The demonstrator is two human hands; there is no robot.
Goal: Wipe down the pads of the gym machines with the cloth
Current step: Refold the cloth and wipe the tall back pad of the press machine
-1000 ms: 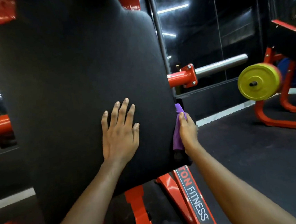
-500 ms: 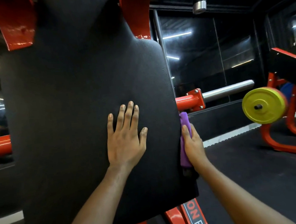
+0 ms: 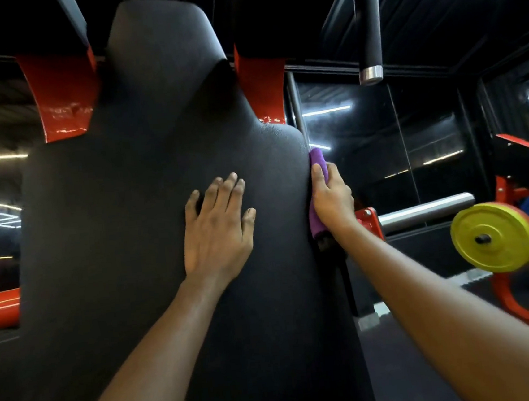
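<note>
1. While the left hand (image 3: 215, 224) stays flat and open on the black back pad (image 3: 138, 244), bracing it,
2. the right hand (image 3: 332, 198), its grip clenched on the purple cloth (image 3: 317, 159), has slid higher up the pad's right edge; lower edge seems done.

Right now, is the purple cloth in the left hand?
No, the right hand presses the purple cloth to the pad's edge; the left hand lies flat, empty.

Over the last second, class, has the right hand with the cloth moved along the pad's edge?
Yes. The right hand with the purple cloth has slid up the black pad's right edge, now above the red bracket.
</note>
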